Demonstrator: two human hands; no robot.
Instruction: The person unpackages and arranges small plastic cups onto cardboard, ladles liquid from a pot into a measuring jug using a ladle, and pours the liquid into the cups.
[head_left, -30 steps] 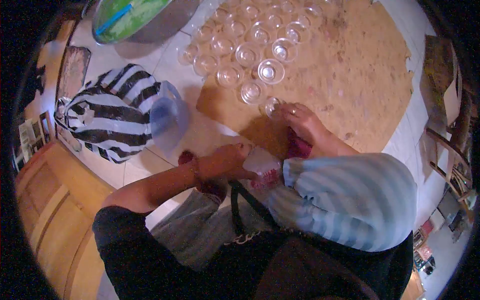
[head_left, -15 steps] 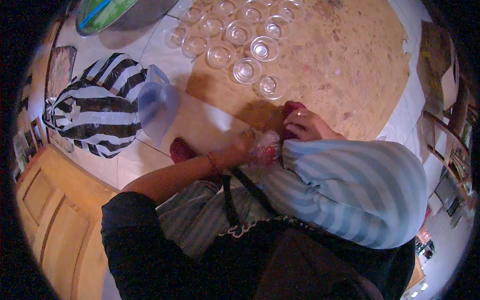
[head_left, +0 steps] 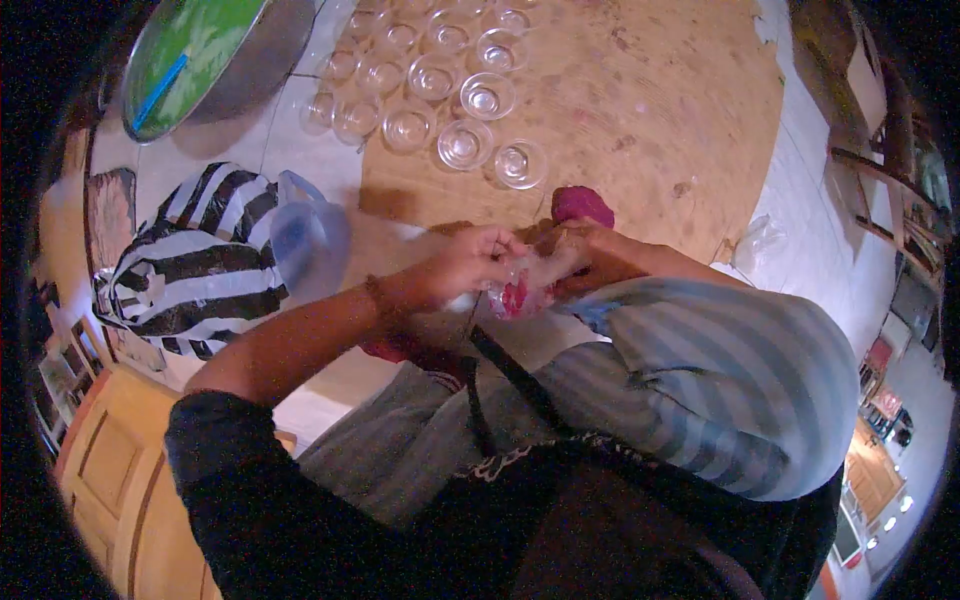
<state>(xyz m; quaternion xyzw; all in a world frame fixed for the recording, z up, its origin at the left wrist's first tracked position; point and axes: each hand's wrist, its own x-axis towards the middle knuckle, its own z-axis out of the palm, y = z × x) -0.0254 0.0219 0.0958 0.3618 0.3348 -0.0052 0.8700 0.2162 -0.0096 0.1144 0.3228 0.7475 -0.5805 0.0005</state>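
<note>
1. Biggest thing you've got is the board (head_left: 670, 110), spreading out beyond the fingers of your left hand (head_left: 465, 265) and right hand (head_left: 590, 250).
2. Next, the pot (head_left: 285, 50), well past your fingers and off to the left. There's green stuff (head_left: 205, 40) in it with a blue stick (head_left: 160, 98) resting there, so none of the work at your fingertips involves it right now.
3. Striped bag (head_left: 205, 260) lies well left of your left fingers. Can't tell what's inside.
4. Jug (head_left: 325, 245) sits between the bag and your left fingers, nobody touching it.
5. Your hands: left fingers look pinched on the packet (head_left: 515, 295), clear plastic with red print. Right fingers are curled right beside it, but blurry, so I can't tell if they're gripping too. The packet's between your two sets of fingers, off the board, so I'd call this part unfinished. No idea how much is left in it.
6. Cups (head_left: 463, 145): loads already set out beyond your fingers, nearest one just past them. They look see-through with no green showing, so I'd say laid out, not filled.
</note>
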